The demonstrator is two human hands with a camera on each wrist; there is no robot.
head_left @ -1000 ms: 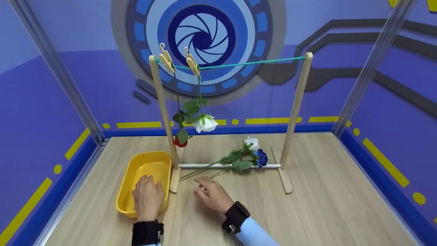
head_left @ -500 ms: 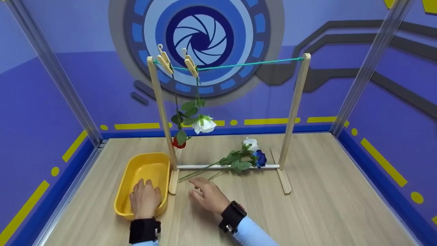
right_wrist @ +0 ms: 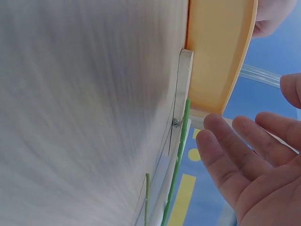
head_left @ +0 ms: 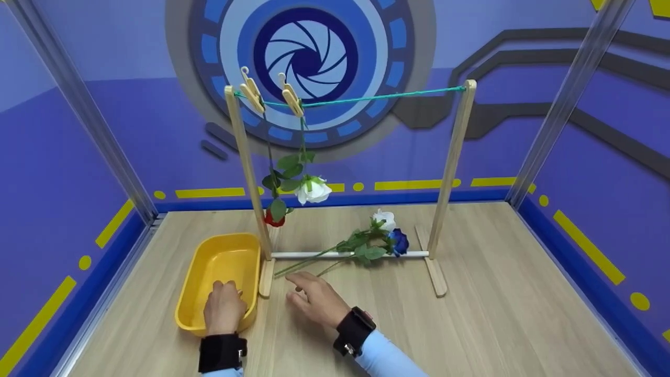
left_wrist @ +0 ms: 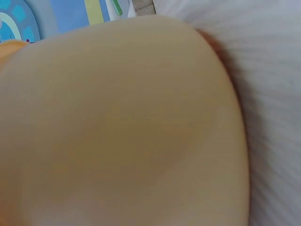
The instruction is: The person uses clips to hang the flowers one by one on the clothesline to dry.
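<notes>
My left hand (head_left: 224, 310) is inside the yellow basin (head_left: 191, 272), fingers curled, pinching what looks like a wooden clothespin (head_left: 239, 293); only a small pale tip shows. The left wrist view is mostly filled by skin. My right hand (head_left: 320, 302) hovers over the table with loose fingers, holding nothing, just in front of the stems of a white rose (head_left: 384, 220) and a blue rose (head_left: 399, 242). In the right wrist view its fingers (right_wrist: 225, 165) are apart from the green stem (right_wrist: 178, 155).
A wooden rack (head_left: 454, 173) with a green line (head_left: 377, 98) stands behind the hands. Two clothespins hold a red rose (head_left: 275, 217) and another white rose (head_left: 314, 191) head-down at its left end. The basin stands beside the rack's left foot (head_left: 266, 280).
My left hand's fingers have curled inside the basin, and a small pale tip now shows beside them. The right hand has shifted slightly left, still loose.
</notes>
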